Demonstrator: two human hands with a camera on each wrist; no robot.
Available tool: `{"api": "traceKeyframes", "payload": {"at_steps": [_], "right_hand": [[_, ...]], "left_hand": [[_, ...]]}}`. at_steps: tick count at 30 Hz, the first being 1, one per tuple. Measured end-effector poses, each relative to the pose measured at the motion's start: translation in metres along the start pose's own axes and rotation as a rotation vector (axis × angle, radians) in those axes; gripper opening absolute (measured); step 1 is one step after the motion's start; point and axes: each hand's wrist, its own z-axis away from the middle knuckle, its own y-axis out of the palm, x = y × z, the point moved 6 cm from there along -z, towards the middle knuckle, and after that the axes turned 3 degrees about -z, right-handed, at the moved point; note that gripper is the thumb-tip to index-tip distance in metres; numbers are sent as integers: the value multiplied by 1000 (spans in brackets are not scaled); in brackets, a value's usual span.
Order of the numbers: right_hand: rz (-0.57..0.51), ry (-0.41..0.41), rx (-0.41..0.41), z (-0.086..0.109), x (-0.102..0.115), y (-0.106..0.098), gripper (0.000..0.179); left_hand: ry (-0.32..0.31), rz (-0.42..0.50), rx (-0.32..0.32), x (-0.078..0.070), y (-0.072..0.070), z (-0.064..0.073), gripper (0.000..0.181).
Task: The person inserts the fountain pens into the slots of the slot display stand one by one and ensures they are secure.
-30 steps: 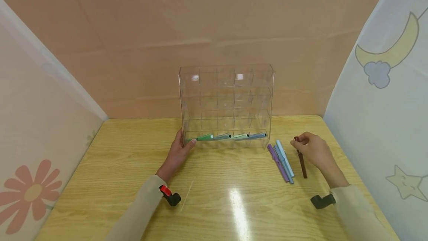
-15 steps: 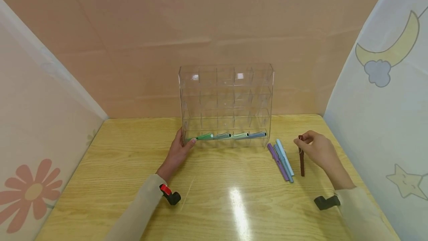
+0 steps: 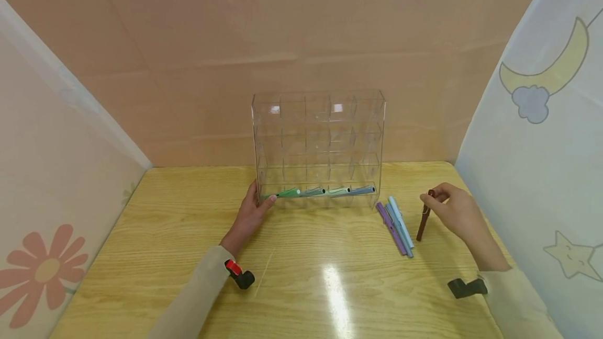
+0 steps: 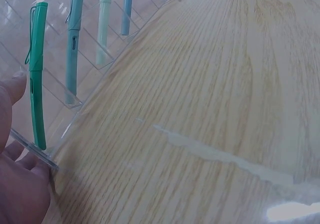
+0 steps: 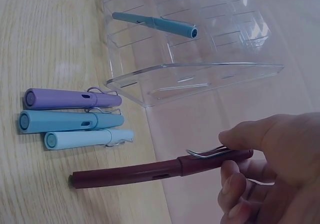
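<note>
On the left, the left hand (image 3: 252, 213) grips the lower left corner of the clear rack (image 3: 318, 145), thumb in front, fingers round the side. To my eye, a careless pull there could skid or tip the rack, since it looks light and the hold is on one corner only. The thumb is near the green pen (image 3: 288, 192), so a slip might nudge it askew. Further right, the loose pens lie side by side on the tabletop (image 3: 301, 276), just beside the rack; being slim, they could roll or scatter if bumped. Last, the right hand (image 3: 454, 211) pinches the maroon pen (image 5: 130, 177) by its clip end, the other end slanting down beside the loose ones. Held so near one end, it might swivel or drop, or its tip knock the neighbours; whether that tip touches the wood I can't tell.

Now the count, left to right: one rack; four pens along its bottom row, being the green one, a grey-blue pen (image 3: 313, 191), a pale green pen (image 3: 339, 191) and a blue pen (image 3: 363, 190); three loose, namely a purple pen (image 5: 70, 99), a mid-blue pen (image 5: 70, 120) and a light blue pen (image 5: 85, 138); one maroon, pinched. Eight pens, two hands.
</note>
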Motion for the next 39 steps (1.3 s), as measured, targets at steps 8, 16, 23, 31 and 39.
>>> {"api": "traceKeyframes", "payload": {"at_steps": [8,16,23,31,39], "right_hand": [[-15,-13,-41,1,-1,-6,41],[-22,-15,-92,4,1,-13,36],[-35,-36,-186,5,5,-21,32],[-93,-13,-238,8,9,-25,40],[-195,-60,-301,11,18,-29,39]], "left_hand": [[12,-8,3,0,0,1,80],[21,-12,4,0,0,0,80],[22,-20,7,0,0,-1,81],[6,-28,3,1,0,0,82],[8,-31,4,1,0,-1,82]]}}
